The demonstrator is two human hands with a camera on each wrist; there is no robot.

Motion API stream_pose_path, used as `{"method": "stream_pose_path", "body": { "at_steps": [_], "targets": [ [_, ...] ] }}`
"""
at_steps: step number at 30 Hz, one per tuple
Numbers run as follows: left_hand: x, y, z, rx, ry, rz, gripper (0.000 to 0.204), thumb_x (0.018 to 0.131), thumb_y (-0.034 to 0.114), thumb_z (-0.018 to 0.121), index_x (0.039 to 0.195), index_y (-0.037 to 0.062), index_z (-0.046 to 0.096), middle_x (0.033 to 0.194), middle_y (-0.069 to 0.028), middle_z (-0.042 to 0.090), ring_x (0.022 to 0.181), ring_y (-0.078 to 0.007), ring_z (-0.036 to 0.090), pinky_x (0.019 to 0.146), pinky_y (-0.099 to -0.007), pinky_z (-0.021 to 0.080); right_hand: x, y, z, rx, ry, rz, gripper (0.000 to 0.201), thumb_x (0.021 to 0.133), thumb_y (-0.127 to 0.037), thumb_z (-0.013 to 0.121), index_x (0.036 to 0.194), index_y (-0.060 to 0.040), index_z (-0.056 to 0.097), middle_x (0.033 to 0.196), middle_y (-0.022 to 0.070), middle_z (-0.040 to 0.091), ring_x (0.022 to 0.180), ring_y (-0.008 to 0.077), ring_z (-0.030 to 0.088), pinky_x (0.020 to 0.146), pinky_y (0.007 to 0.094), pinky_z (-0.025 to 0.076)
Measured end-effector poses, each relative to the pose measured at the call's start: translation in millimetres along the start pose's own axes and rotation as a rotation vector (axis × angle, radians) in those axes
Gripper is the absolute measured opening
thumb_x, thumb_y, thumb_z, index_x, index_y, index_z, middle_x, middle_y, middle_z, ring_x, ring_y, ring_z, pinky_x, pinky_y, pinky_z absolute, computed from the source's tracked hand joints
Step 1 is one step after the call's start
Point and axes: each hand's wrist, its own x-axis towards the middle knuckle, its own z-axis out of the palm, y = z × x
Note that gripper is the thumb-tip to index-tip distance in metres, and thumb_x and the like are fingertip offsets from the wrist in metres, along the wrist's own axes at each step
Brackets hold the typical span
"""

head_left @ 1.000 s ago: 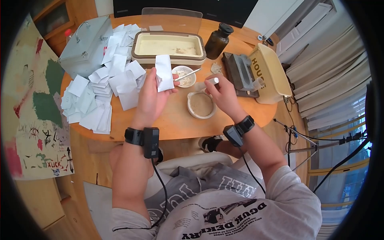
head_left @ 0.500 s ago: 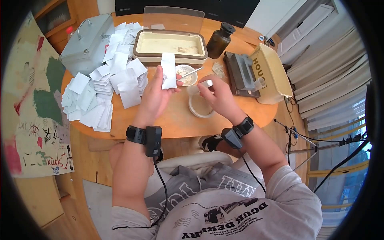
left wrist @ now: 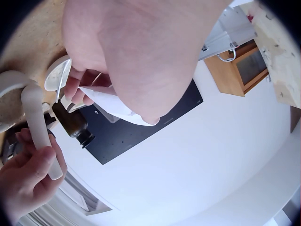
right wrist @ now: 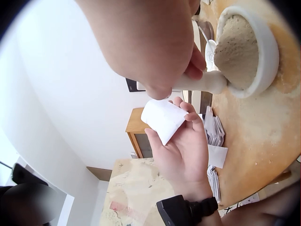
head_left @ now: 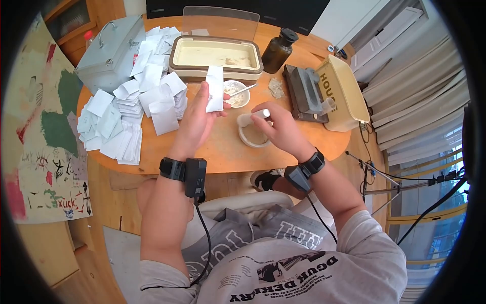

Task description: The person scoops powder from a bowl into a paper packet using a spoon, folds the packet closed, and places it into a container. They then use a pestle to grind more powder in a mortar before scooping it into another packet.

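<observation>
My left hand (head_left: 195,121) holds a small white paper packet (head_left: 214,90) upright, its thumb on one side and fingers behind. In the right wrist view the palm faces up, with the packet leaning on the fingers. My right hand (head_left: 282,129) grips a white pestle (left wrist: 36,115) by the handle. The rounded end of the pestle is at the rim of a white mortar (right wrist: 269,44). Greyish-beige powder (right wrist: 237,52) fills much of the mortar. Beyond the hands sits a small white bowl (head_left: 243,103) of pale powder, a spoon (head_left: 242,91) lying in it.
Piles of white paper packets (head_left: 121,116) cover the table's left side beside a grey metal case (head_left: 109,53). At the back are a cream-and-brown box (head_left: 187,76) and a dark bottle (head_left: 277,53). A dark device (head_left: 306,93) and a yellow bin (head_left: 344,91) stand at right.
The left hand with the packet has shifted slightly right. The pestle in the right hand has tilted, its rounded end now showing at the mortar's left edge.
</observation>
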Motion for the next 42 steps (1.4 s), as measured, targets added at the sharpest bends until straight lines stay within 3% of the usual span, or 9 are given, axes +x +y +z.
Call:
{"method": "stream_pose_path", "body": {
  "at_steps": [4,8,10,13,17,22,29,31,42],
  "targets": [
    [-2,1,-1,0.028,-0.007,-0.010,0.058,0.107,0.052,0.036,0.133,0.0020,0.050,0.109,-0.0113,0.062,0.095,-0.0176,0.059,0.081,-0.0319,0.047,-2,1,-4,-0.006,-0.003,0.110,0.023,0.096,-0.020,0.067,0.107,-0.0002,0.064,0.096,0.0136,0.067,0.082,0.0232,0.068,0.072,0.0323,0.055],
    [-2,3,2,0.052,0.029,0.005,0.055,0.108,0.050,0.035,0.130,0.0018,0.048,0.110,-0.0153,0.065,0.096,-0.0206,0.061,0.080,-0.0332,0.047,-11,-7,-4,-0.024,-0.047,0.023,0.022,0.097,-0.020,0.066,0.107,-0.0006,0.063,0.096,0.0133,0.068,0.083,0.0227,0.068,0.071,0.0325,0.055],
    [-2,3,2,0.061,0.029,0.007,0.055,0.108,0.050,0.036,0.128,0.0010,0.050,0.109,-0.0150,0.066,0.095,-0.0206,0.062,0.080,-0.0329,0.047,-14,-6,-2,-0.016,-0.069,0.019,0.020,0.098,-0.015,0.065,0.109,0.0007,0.062,0.094,0.0093,0.069,0.083,0.0148,0.070,0.073,0.0280,0.056],
    [-3,2,2,0.062,0.025,0.001,0.055,0.108,0.050,0.036,0.127,0.0005,0.052,0.109,-0.0146,0.066,0.095,-0.0203,0.062,0.080,-0.0326,0.047,-15,4,-7,0.010,-0.030,0.135,0.022,0.096,-0.020,0.067,0.107,-0.0010,0.064,0.098,0.0128,0.068,0.085,0.0223,0.068,0.071,0.0329,0.055],
    [-2,0,-1,0.085,0.010,-0.006,0.058,0.107,0.051,0.037,0.133,0.0011,0.050,0.109,-0.0114,0.061,0.095,-0.0172,0.059,0.080,-0.0314,0.047,-24,-3,-9,-0.010,-0.052,0.031,0.021,0.096,-0.019,0.067,0.107,-0.0009,0.064,0.096,0.0126,0.068,0.082,0.0220,0.068,0.071,0.0318,0.055],
    [-2,-2,-3,0.086,-0.003,-0.015,0.058,0.107,0.051,0.038,0.132,-0.0001,0.051,0.109,-0.0122,0.062,0.095,-0.0173,0.059,0.080,-0.0314,0.047,-27,5,-10,0.194,-0.036,0.197,0.021,0.097,-0.018,0.067,0.107,-0.0006,0.064,0.095,0.0115,0.068,0.083,0.0207,0.069,0.072,0.0304,0.055],
    [-1,-5,-3,0.085,0.002,-0.012,0.058,0.107,0.051,0.039,0.132,-0.0001,0.052,0.109,-0.0122,0.063,0.095,-0.0176,0.059,0.080,-0.0314,0.047,-36,-1,-15,0.028,-0.103,0.075,0.020,0.097,-0.018,0.067,0.106,-0.0004,0.064,0.095,0.0102,0.068,0.086,0.0175,0.068,0.074,0.0294,0.054],
    [-2,-2,-1,0.076,0.019,-0.033,0.053,0.109,0.048,0.034,0.122,0.0011,0.056,0.108,-0.0127,0.065,0.096,-0.0191,0.061,0.080,-0.0319,0.046,-37,7,-16,0.094,-0.029,0.127,0.021,0.096,-0.019,0.068,0.105,-0.0009,0.065,0.096,0.0113,0.068,0.087,0.0212,0.068,0.075,0.0312,0.054],
    [-3,-6,-5,0.080,0.019,-0.027,0.051,0.108,0.047,0.039,0.127,0.0023,0.055,0.110,-0.0120,0.065,0.096,-0.0182,0.060,0.081,-0.0323,0.047,-56,1,-29,-0.104,-0.029,0.003,0.019,0.094,-0.017,0.069,0.105,-0.0024,0.066,0.097,0.0134,0.067,0.088,0.0301,0.066,0.076,0.0358,0.051]
  ]
}}
